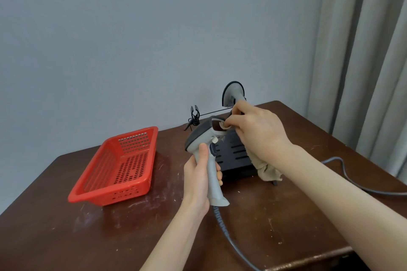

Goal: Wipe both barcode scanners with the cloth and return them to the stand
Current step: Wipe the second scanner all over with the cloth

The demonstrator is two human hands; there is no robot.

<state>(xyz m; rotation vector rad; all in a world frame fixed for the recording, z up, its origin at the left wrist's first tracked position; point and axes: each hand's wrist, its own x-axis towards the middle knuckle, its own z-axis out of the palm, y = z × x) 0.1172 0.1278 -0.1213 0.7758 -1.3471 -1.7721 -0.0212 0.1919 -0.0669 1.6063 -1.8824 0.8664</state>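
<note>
The left hand point(199, 177) is wrapped round the smooth grey scanner point(209, 149) handle; above that grip, the right hand point(257, 134) pinches a crumpled beige cloth point(265, 169) (mostly hidden) seemingly against the window.

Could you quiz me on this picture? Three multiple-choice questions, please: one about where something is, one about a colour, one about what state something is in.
1. Where is the basket?
A. left of the stand
B. on the stand
C. on the floor

2. What colour is the basket?
A. blue
B. red
C. green

3. What is the left hand doing?
A. resting flat
B. gripping the scanner handle
C. holding the cloth

Answers:
1 A, the basket sits on the table left of the stand.
2 B, its plastic is red.
3 B, the left hand wraps the scanner; the right hand presses the cloth to its window.
</note>
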